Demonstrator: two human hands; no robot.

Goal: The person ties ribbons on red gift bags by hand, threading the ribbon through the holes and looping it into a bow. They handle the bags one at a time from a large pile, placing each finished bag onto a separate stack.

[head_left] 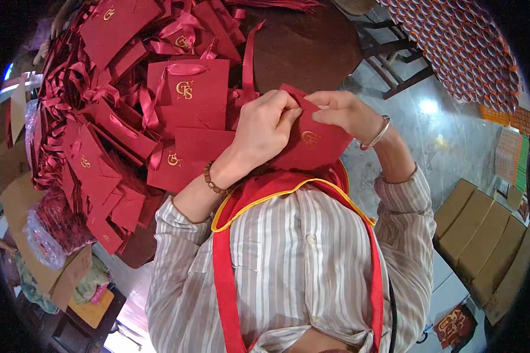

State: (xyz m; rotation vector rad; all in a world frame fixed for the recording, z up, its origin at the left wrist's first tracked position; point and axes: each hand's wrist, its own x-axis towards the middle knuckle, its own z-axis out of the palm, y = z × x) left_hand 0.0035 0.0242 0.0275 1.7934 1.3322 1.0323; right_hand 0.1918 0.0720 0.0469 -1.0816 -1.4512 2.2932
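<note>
One deep-red, gold-lettered bag (pixel 319 148) is gripped by left fingers (pixel 282 101) and right fingers (pixel 332 99).

You seem to be in a workshop that handles bags in bulk: dozens of matching red bags (pixel 201 113) crowd your table (pixel 318 44). To the table's right you have a row of cardboard boxes (pixel 476 232), to its left a plastic-wrapped bundle (pixel 63 223), and you wear a red apron (pixel 259 197).
</note>
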